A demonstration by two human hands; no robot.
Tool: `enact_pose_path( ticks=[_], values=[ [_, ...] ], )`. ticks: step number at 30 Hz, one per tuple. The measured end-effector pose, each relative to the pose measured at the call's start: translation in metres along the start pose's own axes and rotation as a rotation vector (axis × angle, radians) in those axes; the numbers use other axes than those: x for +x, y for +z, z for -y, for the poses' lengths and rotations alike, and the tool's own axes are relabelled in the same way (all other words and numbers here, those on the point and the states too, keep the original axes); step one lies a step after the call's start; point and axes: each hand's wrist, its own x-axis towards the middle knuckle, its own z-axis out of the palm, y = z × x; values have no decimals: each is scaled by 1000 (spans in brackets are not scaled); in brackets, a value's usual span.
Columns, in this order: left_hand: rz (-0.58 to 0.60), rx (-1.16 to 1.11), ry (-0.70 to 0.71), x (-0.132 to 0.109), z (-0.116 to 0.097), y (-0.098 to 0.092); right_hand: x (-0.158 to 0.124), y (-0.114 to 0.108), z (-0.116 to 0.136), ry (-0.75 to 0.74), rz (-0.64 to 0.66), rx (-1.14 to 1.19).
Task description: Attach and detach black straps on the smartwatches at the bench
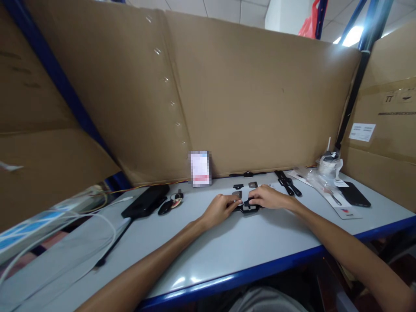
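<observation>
A black spokeshave body [249, 209] lies near the middle of the table, with a light opening in its centre. My left hand [221, 210] is closed on its left handle, thumb and fingers together. From the right, my right hand [268, 197] pinches a small black cap piece [247, 203] over the middle of the body; its fingers hide part of both. Just behind my hands are a grey metal blade [237, 195], a second blade [252, 184] and a black cap plate [238, 186]. Another black spokeshave [247, 174] lies by the cardboard.
More black spokeshave pieces [287, 184] lie right of my hands, near clear packaging [325, 186] and a black phone [354, 195]. At left are keys [172, 203], a black case [146, 201] and white cables [112, 225]. A cardboard wall [253, 99] closes the back.
</observation>
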Motion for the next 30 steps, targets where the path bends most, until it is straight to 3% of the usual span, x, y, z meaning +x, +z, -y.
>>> enact_pose_path(
  ticks=[5,10,13,17,19,22,24,27,30],
  values=[
    [73,13,-24,1,6,1,3,-7,-14,87,-90,-102],
    [141,54,-5,1,4,-3,-8,-37,-37,370,-121,-4],
    [158,83,9,1,2,-5,-20,-54,-47,437,-47,-132],
    [176,127,14,0,1,-6,-23,-54,-51,489,132,-147],
    [174,143,22,-1,1,-5,-19,-49,-48,474,117,-185],
    [162,166,32,-2,-1,-4,-12,-39,-35,361,-88,-264],
    [152,180,32,-3,-2,-3,-7,-28,-24,248,-157,-201],
    [144,195,39,-4,-3,-2,1,-9,-11,119,-74,-23],
    [143,203,56,-4,-3,-1,7,8,-12,85,1,107]
  ],
)
